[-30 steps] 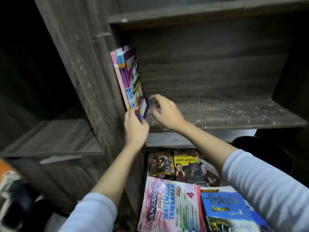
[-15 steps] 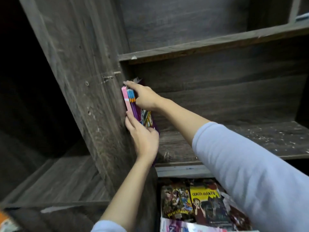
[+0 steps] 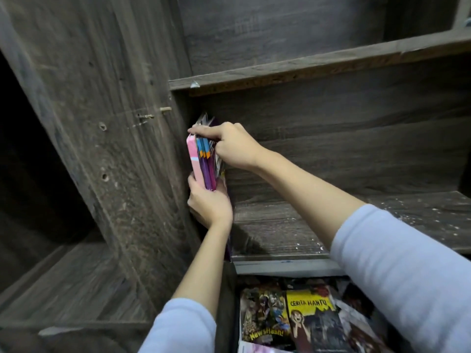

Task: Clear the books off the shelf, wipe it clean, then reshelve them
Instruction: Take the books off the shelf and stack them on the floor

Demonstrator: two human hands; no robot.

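Note:
A small stack of thin books (image 3: pixel 201 164) with pink, blue and purple spines stands upright against the left wall of the dark wooden shelf (image 3: pixel 293 225). My left hand (image 3: pixel 209 205) holds the stack's lower end, fingers wrapped round it. My right hand (image 3: pixel 226 146) grips the top of the stack, fingers curled over the spines. The shelf board to the right of the books is bare and speckled with pale dust.
Below the shelf lie several loose books, among them a yellow "Cerita Hantu" cover (image 3: pixel 311 317) and a comic (image 3: pixel 265 317). A thick wooden divider (image 3: pixel 122 149) stands left of the books, with a lower shelf (image 3: pixel 71 284) beyond it. Another shelf board (image 3: pixel 318 64) runs above.
My right hand rose from the shelf board to the top of the stack and now grips it. The books stand closer to the left wall. The view has tilted upward.

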